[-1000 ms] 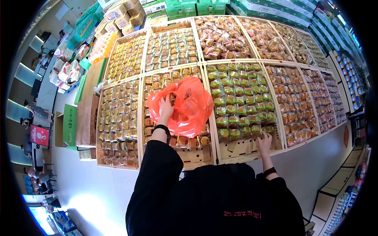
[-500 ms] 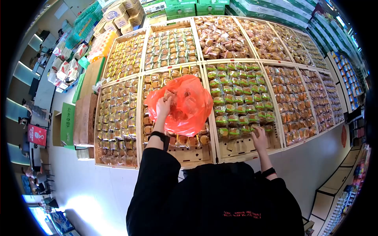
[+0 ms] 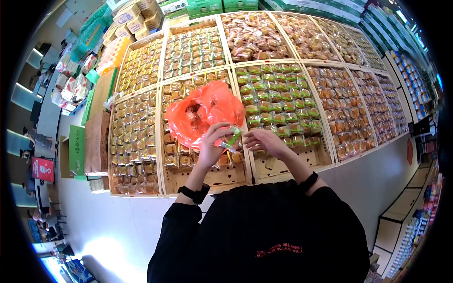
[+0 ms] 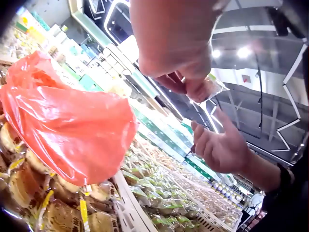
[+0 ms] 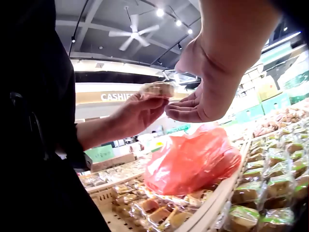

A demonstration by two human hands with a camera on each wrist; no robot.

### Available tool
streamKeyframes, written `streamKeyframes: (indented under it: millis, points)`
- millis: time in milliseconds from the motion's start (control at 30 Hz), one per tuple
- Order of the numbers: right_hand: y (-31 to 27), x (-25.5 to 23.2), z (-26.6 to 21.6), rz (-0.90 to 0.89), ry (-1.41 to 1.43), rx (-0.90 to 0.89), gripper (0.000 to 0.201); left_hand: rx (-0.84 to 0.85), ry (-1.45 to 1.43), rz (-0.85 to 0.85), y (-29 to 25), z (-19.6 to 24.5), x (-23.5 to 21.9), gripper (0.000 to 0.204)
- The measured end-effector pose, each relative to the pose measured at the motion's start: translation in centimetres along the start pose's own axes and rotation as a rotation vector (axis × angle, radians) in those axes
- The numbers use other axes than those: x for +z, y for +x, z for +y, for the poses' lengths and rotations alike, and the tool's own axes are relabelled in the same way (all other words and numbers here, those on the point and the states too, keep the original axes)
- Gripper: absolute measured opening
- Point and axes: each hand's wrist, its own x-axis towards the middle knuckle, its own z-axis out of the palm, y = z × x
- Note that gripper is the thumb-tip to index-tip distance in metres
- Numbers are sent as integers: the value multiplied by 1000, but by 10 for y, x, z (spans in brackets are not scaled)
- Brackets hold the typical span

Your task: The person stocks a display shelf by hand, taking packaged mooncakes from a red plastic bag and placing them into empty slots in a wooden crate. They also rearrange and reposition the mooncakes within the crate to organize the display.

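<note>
In the head view the left hand (image 3: 212, 144) pinches a clear packet with a green strip (image 3: 233, 137) between thumb and fingers. Close by on its right, the right hand (image 3: 265, 143) has loosely bent fingers and holds nothing visible. The right wrist view shows the packet (image 5: 158, 89) in the left hand (image 5: 133, 116), with the right fingertips beside it; whether they touch it I cannot tell. A red plastic bag (image 3: 207, 113), its mouth open over some packets, lies on wrapped cakes in a wooden bin, just beyond the left hand.
Wooden bins of wrapped cakes extend in two rows. Green-labelled packets (image 3: 273, 94) fill the bin right of the bag. Cardboard boxes (image 3: 97, 141) stand at the left, stacked green cartons (image 3: 205, 6) at the back. Bare slatted floor (image 3: 203, 178) shows at the near edge of the bag's bin.
The left hand has left the bag's mouth and come right and nearer. The right hand has risen from the green-labelled bin towards it. A green-striped packet is now in the left hand.
</note>
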Motion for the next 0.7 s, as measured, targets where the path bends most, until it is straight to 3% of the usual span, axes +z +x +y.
streamKeyframes:
  millis: [67, 133, 267, 333, 400, 533, 600, 700]
  points:
    - [3, 8, 7, -48, 52, 40, 34, 88, 85, -122, 2, 10, 12, 35]
    - [-1, 10, 15, -61, 114, -70, 32, 72, 42, -178, 1, 16, 22, 38]
    - [-18, -1, 14, 51, 134, -80, 33, -88, -129, -224, -7, 12, 36, 44]
    - [-32, -14, 13, 189, 16, -112, 32, -55, -177, -231, -10, 4, 40, 42]
    - [-34, -48, 44, 321, 87, -139, 28, -56, -111, -237, -13, 1, 37, 39]
    - [-60, -112, 79, 797, 460, -270, 20, -182, -65, -123, -23, -14, 25, 37]
    - [-65, -165, 123, 1079, 393, -233, 20, -256, -57, -67, -30, -21, 20, 38]
    - [-76, -205, 153, 1233, 430, -194, 22, -272, -36, -28, -36, -25, 14, 39]
